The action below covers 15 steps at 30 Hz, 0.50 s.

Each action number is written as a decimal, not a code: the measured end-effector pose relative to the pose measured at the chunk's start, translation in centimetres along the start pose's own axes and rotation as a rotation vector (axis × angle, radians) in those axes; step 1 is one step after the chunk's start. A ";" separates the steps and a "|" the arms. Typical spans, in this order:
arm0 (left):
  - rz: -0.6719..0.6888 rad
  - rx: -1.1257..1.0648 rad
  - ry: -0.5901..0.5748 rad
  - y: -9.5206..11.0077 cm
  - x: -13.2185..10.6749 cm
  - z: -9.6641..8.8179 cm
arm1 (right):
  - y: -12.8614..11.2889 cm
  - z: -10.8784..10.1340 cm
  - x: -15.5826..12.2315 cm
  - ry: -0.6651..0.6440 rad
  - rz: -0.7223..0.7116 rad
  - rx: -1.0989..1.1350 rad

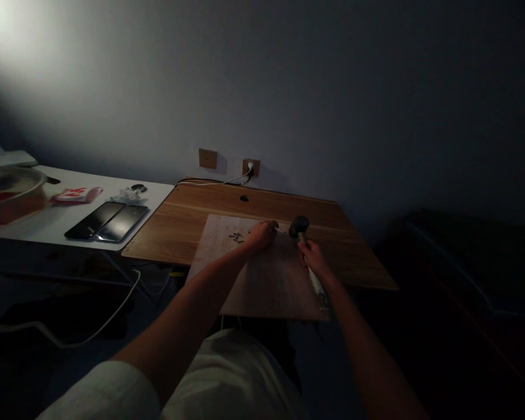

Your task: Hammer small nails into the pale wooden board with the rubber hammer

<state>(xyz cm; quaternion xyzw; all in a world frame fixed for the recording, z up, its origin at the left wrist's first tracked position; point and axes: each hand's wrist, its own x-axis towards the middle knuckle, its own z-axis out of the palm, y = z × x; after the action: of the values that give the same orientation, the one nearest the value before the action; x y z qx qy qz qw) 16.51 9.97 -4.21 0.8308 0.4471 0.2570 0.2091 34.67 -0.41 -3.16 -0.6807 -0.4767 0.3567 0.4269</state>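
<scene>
My right hand [314, 256] is closed around the handle of a mallet with a dark head [298, 226], held over the right side of a pale board [266, 286]. My left hand [262, 234] rests near the board's far edge with its fingers bent together. A small light-coloured bit [280, 229] shows at its fingertips, too small to name. Several small dark pieces [236, 237] lie on the board left of my left hand. The mallet head is right of the left fingertips and apart from them.
The board lies on a wooden tabletop [166, 233]. A white table [48, 233] at left bears two phones [107, 221], a red-and-white packet [76, 195] and a clear tub [15, 195]. A white plug [250, 167] with a cable sits in the wall socket.
</scene>
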 end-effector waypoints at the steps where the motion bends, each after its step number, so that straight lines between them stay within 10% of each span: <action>1: -0.003 -0.006 -0.001 0.1 0.0 -0.1 | -0.3 0.2 0.0 0.000 -0.009 0.000; 15: -0.047 -0.011 -0.005 0.7 -0.2 -0.5 | -1.4 2.8 -0.4 -0.033 -0.070 0.007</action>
<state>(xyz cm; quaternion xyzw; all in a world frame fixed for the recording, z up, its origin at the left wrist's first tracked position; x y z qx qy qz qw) 16.56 9.48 -3.42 0.8197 0.4644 0.2524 0.2208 31.54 0.15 -2.89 -0.6560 -0.5059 0.3543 0.4338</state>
